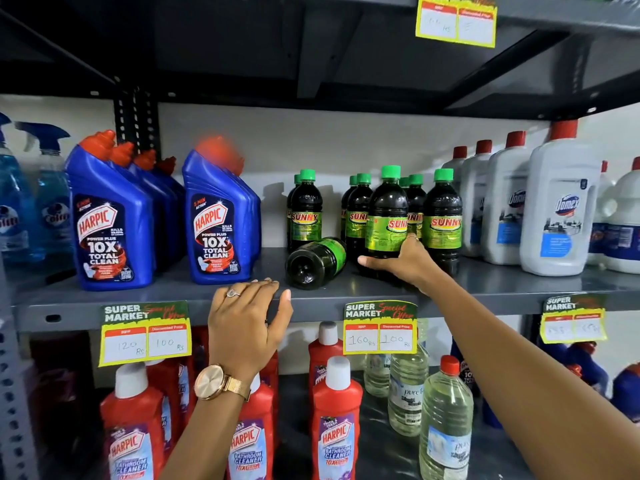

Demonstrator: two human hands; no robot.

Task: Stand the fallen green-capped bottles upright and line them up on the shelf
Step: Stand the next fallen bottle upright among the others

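Several dark bottles with green caps and green Sunny labels stand on the grey shelf (pixel 173 296). One fallen bottle (pixel 317 259) lies on its side with its round base toward me, in front of an upright bottle (pixel 305 211). My right hand (pixel 403 261) is shut on the lower part of a front upright bottle (pixel 388 216), thumb pointing left under its label. More upright bottles stand behind it and to its right (pixel 443 220). My left hand (pixel 249 318) rests flat on the shelf's front edge, fingers apart, holding nothing, just left of the fallen bottle.
Blue Harpic bottles (pixel 218 220) stand left of the green-capped group, white Domex bottles (pixel 557 209) to the right. Price tags (pixel 381 329) hang on the shelf edge. Red Harpic bottles (pixel 336 424) and clear bottles (pixel 445 420) fill the shelf below. Another shelf is overhead.
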